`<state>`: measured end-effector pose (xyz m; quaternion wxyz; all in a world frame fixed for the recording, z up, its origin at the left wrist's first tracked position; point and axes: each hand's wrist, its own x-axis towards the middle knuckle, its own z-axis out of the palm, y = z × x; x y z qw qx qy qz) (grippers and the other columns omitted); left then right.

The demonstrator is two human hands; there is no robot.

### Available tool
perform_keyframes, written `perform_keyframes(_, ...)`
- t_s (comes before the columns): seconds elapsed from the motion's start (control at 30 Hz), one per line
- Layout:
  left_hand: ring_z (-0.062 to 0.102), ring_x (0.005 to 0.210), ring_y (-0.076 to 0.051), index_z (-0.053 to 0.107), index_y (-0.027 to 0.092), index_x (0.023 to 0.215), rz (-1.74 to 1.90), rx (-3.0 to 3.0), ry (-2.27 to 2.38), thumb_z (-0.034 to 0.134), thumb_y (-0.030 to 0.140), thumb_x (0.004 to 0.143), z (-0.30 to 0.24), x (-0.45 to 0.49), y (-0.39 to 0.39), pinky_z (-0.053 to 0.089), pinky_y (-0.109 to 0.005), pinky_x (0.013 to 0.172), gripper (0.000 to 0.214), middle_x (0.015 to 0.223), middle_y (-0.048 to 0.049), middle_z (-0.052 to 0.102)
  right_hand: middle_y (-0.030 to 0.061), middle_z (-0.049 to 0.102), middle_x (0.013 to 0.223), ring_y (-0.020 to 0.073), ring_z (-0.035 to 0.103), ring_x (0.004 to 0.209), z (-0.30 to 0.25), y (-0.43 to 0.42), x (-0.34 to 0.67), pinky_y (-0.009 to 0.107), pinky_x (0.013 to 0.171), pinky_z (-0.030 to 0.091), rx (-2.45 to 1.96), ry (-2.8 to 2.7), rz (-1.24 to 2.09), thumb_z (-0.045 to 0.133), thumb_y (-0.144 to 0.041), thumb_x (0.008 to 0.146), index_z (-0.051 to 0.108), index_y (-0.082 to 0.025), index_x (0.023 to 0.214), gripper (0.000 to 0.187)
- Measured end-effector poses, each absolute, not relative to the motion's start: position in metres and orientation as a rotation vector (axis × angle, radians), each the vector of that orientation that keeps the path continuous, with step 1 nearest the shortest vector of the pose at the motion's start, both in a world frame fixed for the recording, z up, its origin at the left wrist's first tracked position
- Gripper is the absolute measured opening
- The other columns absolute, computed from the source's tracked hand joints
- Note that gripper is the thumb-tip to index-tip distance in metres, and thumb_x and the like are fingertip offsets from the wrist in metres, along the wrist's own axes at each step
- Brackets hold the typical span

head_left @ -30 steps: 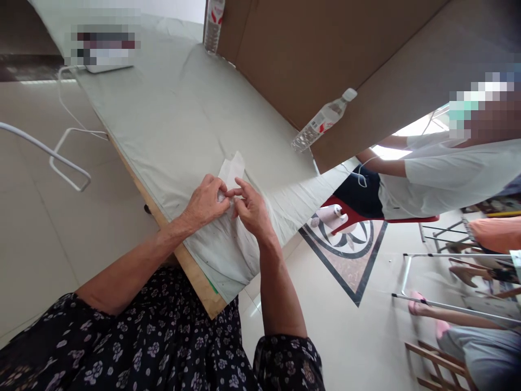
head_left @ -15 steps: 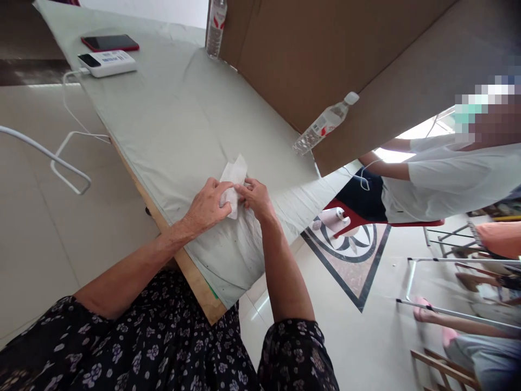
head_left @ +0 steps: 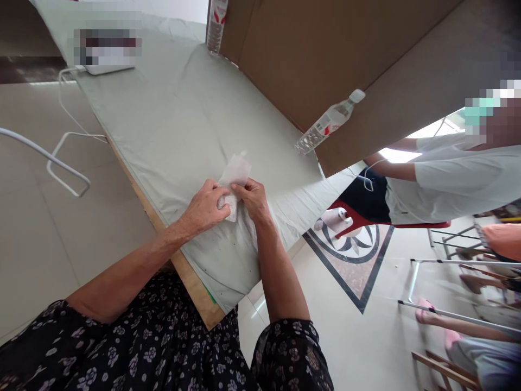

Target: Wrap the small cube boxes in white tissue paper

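Note:
A small white piece of tissue (head_left: 236,169), folded or crumpled, lies at the near corner of the cloth-covered table (head_left: 179,125). My left hand (head_left: 208,205) grips its lower left part, the thumb and fingers curled around it. From the other side my right hand (head_left: 253,199) pinches the tissue near its middle, thumb on top. The upper end of the tissue sticks out beyond both hands. Whether anything is wrapped inside it, I cannot tell.
A cardboard panel (head_left: 301,70) stands across the table, with a plastic water bottle (head_left: 328,127) against it and another bottle (head_left: 216,27) farther back. A white device (head_left: 109,69) with a cable lies far left. A person in a white shirt (head_left: 459,174) sits right.
The tissue's upper end has spread wider and leans more to the right. My right thumb has shifted slightly left and closer onto it. The left hand has barely moved.

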<state>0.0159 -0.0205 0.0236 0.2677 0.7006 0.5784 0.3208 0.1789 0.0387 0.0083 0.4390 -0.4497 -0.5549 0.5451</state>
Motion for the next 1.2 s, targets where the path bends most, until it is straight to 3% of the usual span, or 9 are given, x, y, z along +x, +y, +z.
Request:
perform_keyframes(0.2, 0.063, 0.098, -0.023, 0.061, 0.017, 0.114, 0.971, 1.788, 1.587, 0.066, 0.023, 0.078, 0.02, 0.015, -0.026, 0.056, -0.042, 0.095, 0.037, 0.109, -0.008, 0.06, -0.0011, 0.069, 0.078, 0.0163, 0.062, 0.074, 0.006, 0.016, 0.181, 0.031, 0.073, 0.05, -1.064, -1.475, 1.279, 0.075, -0.045, 0.081, 0.075, -0.023, 0.083, 0.023)
perform_keyframes(0.33, 0.059, 0.118, -0.029, 0.052, 0.016, 0.133, 1.052, 1.761, 1.57, 0.074, 0.025, 0.07, 0.015, 0.009, -0.022, 0.052, -0.046, 0.102, 0.068, 0.13, -0.0144, 0.058, 0.0013, 0.076, 0.089, 0.0194, 0.069, 0.089, 0.008, 0.011, 0.187, 0.031, 0.081, 0.052, -1.038, -1.632, 1.173, 0.071, -0.053, 0.086, 0.078, -0.023, 0.085, 0.031)
perform_keyframes(0.43, 0.057, 0.124, -0.031, 0.046, 0.017, 0.143, 1.011, 1.726, 1.432, 0.077, 0.037, 0.069, 0.016, 0.003, -0.013, 0.051, -0.045, 0.1, 0.083, 0.14, -0.0168, 0.055, 0.003, 0.079, 0.103, 0.02, 0.071, 0.098, 0.008, 0.012, 0.189, 0.032, 0.087, 0.053, -0.974, -1.682, 1.155, 0.07, -0.051, 0.088, 0.079, -0.023, 0.088, 0.029)
perform_keyframes(0.53, 0.063, 0.104, -0.025, 0.057, 0.019, 0.126, 0.907, 1.649, 1.266, 0.072, 0.046, 0.074, 0.018, -0.001, -0.006, 0.053, -0.038, 0.086, 0.061, 0.123, -0.0112, 0.065, 0.0033, 0.079, 0.105, 0.0197, 0.072, 0.097, 0.007, 0.012, 0.19, 0.033, 0.088, 0.055, -0.96, -1.711, 1.123, 0.068, -0.047, 0.091, 0.08, -0.024, 0.091, 0.026)
perform_keyframes(0.63, 0.062, 0.085, -0.019, 0.06, 0.02, 0.104, 0.915, 1.579, 1.179, 0.069, 0.045, 0.073, 0.019, -0.003, -0.007, 0.051, -0.032, 0.074, 0.04, 0.104, -0.0058, 0.068, 0.0037, 0.079, 0.108, 0.0204, 0.073, 0.103, 0.006, 0.008, 0.193, 0.034, 0.093, 0.056, -0.948, -1.75, 1.046, 0.067, -0.043, 0.092, 0.08, -0.025, 0.094, 0.022)
perform_keyframes(0.73, 0.061, 0.084, -0.016, 0.059, 0.021, 0.092, 0.966, 1.569, 1.146, 0.067, 0.037, 0.071, 0.02, -0.004, -0.011, 0.05, -0.029, 0.072, 0.028, 0.113, -0.0071, 0.067, 0.0052, 0.077, 0.12, 0.0214, 0.07, 0.118, 0.009, -0.004, 0.203, 0.038, 0.105, 0.052, -0.941, -1.842, 0.951, 0.065, -0.039, 0.095, 0.079, -0.028, 0.105, 0.02)
perform_keyframes(0.93, 0.062, 0.089, -0.018, 0.061, 0.02, 0.087, 0.955, 1.619, 1.159, 0.063, 0.031, 0.069, 0.023, -0.006, -0.014, 0.052, -0.031, 0.078, 0.021, 0.12, -0.008, 0.067, 0.0107, 0.058, 0.154, 0.0301, 0.05, 0.147, 0.015, -0.029, 0.216, 0.052, 0.12, 0.04, -1.062, -2.182, 0.763, 0.078, -0.041, 0.086, 0.059, -0.028, 0.145, 0.063)
perform_keyframes(1.07, 0.066, 0.103, -0.023, 0.064, 0.02, 0.089, 0.973, 1.591, 1.182, 0.069, 0.035, 0.069, 0.023, -0.005, -0.012, 0.053, -0.036, 0.089, 0.026, 0.123, -0.011, 0.069, 0.0102, 0.066, 0.145, 0.0302, 0.057, 0.139, 0.013, -0.029, 0.205, 0.049, 0.117, 0.042, -1.184, -2.14, 0.627, 0.072, -0.032, 0.088, 0.065, -0.027, 0.137, 0.05)
perform_keyframes(1.2, 0.066, 0.117, -0.027, 0.069, 0.019, 0.097, 0.964, 1.563, 1.153, 0.066, 0.042, 0.08, 0.027, -0.013, -0.013, 0.052, -0.038, 0.099, 0.028, 0.131, -0.0111, 0.07, 0.0066, 0.077, 0.11, 0.0247, 0.069, 0.102, 0.014, -0.024, 0.19, 0.038, 0.095, 0.051, -1.245, -1.844, 0.837, 0.07, -0.042, 0.09, 0.073, -0.022, 0.114, 0.031)
